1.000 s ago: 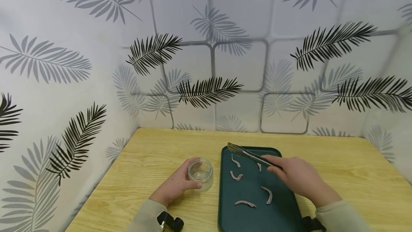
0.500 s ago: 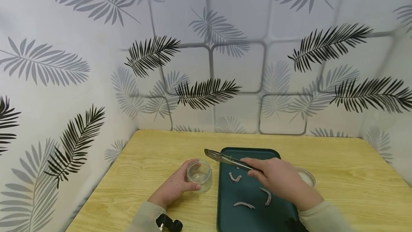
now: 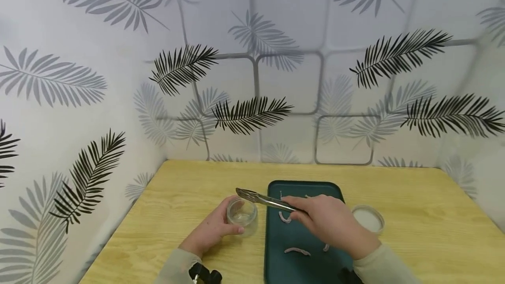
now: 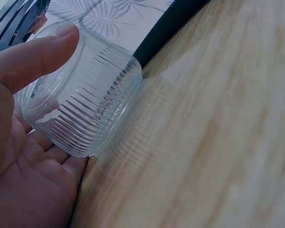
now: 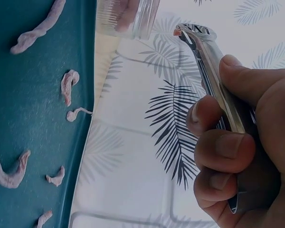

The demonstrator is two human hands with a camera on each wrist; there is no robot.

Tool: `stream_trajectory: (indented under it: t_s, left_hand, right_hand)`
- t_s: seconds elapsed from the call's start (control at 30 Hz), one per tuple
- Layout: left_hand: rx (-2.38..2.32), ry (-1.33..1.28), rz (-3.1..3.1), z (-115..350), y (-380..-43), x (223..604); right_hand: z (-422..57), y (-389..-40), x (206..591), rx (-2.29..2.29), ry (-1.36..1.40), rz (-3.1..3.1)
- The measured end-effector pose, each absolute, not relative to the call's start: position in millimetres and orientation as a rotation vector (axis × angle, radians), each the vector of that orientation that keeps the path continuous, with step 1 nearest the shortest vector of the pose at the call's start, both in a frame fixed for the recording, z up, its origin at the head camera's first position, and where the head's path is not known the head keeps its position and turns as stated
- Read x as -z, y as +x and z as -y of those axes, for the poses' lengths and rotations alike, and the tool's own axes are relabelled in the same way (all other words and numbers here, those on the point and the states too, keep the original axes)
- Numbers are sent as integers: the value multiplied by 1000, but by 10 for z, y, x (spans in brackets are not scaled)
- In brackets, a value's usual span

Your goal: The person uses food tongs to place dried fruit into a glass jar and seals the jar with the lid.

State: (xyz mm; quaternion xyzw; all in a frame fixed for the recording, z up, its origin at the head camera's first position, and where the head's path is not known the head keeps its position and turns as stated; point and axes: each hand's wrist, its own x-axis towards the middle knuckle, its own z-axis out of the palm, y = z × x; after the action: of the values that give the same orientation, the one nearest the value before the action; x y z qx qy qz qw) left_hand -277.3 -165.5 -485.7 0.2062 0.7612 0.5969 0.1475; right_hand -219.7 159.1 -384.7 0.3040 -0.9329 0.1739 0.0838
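Note:
My left hand (image 3: 213, 230) holds a small clear glass jar (image 3: 243, 222) on the table, thumb on the near side and fingers round the far side. Ridges run along its wall in the left wrist view. In my right hand (image 3: 333, 225) is a pair of metal tongs (image 3: 265, 200), gripped with curled fingers. Their slotted head is over the jar's mouth. A small pinkish piece (image 4: 38, 23) sits between the tong tips. To the right, a dark green tray (image 3: 282, 271) bears several thin, curved, pinkish-grey strips (image 3: 297, 251); my right hand hides part of it.
Right of the tray, partly behind my right forearm, lies a round, pale, shallow lid-like disc (image 3: 368, 219). The light wooden table (image 3: 189, 183) ends at a leaf-patterned wall covering (image 3: 292, 139) at the back and left.
My right hand has carried the tongs leftward from above the tray to over the jar, uncovering the round disc. The left hand and jar have stayed in place.

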Motion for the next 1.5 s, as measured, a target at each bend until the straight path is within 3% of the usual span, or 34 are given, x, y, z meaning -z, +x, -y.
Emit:
stream_trajectory:
  t_s: [0.37, 1.07, 1.5]
  left_hand:
    - [-1724, 606, -2198, 1647, -2802, 4844]
    - [-1740, 608, -2144, 1656, -2788, 4821]
    - [-1720, 588, -2163, 1666, -2780, 4816]
  right_hand:
    - [-1509, -2219, 3843, -451, 906, 2785]
    - [-2210, -2255, 4047, -491, 622, 2995]
    - [-2285, -2363, 4215, -476, 580, 3058]
